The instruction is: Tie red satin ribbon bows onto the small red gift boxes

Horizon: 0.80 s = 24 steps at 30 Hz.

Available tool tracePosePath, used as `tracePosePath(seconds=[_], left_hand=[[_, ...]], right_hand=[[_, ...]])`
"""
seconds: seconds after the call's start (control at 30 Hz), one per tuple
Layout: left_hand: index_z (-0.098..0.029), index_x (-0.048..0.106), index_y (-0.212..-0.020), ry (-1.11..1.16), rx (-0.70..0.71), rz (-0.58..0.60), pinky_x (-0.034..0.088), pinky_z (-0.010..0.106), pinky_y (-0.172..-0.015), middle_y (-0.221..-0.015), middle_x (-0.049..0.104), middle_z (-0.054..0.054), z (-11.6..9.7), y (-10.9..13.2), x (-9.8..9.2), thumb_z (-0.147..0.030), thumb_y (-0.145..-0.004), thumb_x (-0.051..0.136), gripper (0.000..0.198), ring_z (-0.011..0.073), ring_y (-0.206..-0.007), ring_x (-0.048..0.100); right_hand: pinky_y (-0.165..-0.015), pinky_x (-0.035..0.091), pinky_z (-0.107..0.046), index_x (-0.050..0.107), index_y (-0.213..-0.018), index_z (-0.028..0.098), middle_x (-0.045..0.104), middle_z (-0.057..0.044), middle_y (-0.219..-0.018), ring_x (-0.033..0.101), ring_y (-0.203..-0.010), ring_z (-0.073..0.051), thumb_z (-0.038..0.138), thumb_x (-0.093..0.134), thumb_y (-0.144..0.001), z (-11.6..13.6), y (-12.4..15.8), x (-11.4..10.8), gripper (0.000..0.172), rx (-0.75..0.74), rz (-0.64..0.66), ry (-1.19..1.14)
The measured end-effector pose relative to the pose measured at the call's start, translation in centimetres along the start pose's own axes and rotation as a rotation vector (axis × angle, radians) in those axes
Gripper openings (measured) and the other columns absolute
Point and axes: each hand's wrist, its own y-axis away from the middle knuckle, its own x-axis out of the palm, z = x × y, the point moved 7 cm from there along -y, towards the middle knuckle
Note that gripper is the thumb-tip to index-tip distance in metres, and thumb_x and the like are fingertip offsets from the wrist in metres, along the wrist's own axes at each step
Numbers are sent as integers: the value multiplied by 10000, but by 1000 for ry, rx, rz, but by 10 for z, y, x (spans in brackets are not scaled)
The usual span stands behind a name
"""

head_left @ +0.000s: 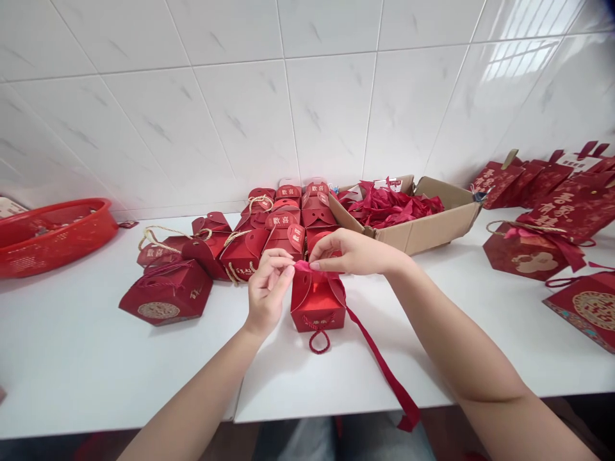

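A small red gift box (319, 307) stands upright on the white table in front of me, a twisted red cord loop hanging from its front. At its top, my left hand (271, 288) pinches a dark pink ribbon (382, 365) between thumb and fingers. My right hand (336, 251) pinches the same ribbon just to the right, thumb and index finger together. From the box's top right, one long ribbon end runs down across the table and hangs over the front edge. The fingers partly hide the top of the box.
Several red boxes (245, 246) crowd behind and left of my hands. A cardboard box (423, 232) of ribbons stands against the tiled wall. A red plastic basket (96, 227) sits far left; more red boxes (523, 250) stand at the right.
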Motion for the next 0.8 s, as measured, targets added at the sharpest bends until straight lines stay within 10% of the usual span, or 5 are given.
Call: tracePosePath(seconds=[0.43, 0.8], left_hand=[[-207, 490, -1073, -235, -125, 266, 341, 261, -666, -738, 364, -28, 6, 4, 16, -319, -786, 625, 336, 122, -672, 366], [-211, 488, -1053, -430, -58, 332, 322, 249, -586, -624, 337, -63, 3, 6, 16, -248, -743, 604, 333, 112, -572, 344]], right_hand=[[-757, 444, -331, 575, -773, 280, 531, 2, -766, 542, -726, -146, 333, 541, -833, 33, 80, -90, 87, -349, -922, -410], [-635, 423, -298, 588, -749, 259, 456, 10, -619, 466, -585, -128, 392, 587, -784, 7, 61, -87, 138, -184, -853, -509]])
